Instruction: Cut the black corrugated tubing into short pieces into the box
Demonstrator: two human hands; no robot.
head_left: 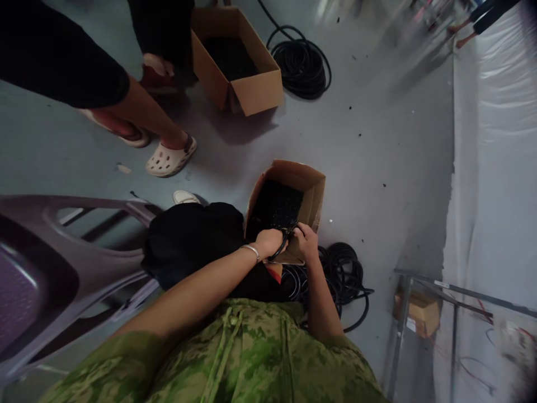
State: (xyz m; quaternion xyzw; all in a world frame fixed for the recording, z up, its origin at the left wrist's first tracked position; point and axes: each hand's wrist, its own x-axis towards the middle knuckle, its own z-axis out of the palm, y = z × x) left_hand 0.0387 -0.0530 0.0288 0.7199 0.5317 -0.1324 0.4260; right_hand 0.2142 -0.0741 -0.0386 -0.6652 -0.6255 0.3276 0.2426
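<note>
Both my hands meet over the near edge of an open cardboard box (312,193), which holds a mass of small black pieces (279,204). A curved black length, looking like tubing (278,253), runs past the fingers of my left hand (271,244), which are closed on it. My right hand (307,242) pinches at its upper end, where a small dark part with a yellowish glint is too blurred to name. Beside and below my right forearm lie loose coils of black tubing (344,268) on the floor.
Ahead is a larger open carton (258,92) with dark contents, beside a black coil (302,70). A person in white clogs (170,159) stands at left. A plastic chair (100,224) is left of me; a metal frame (447,288) and small box (423,313) are right.
</note>
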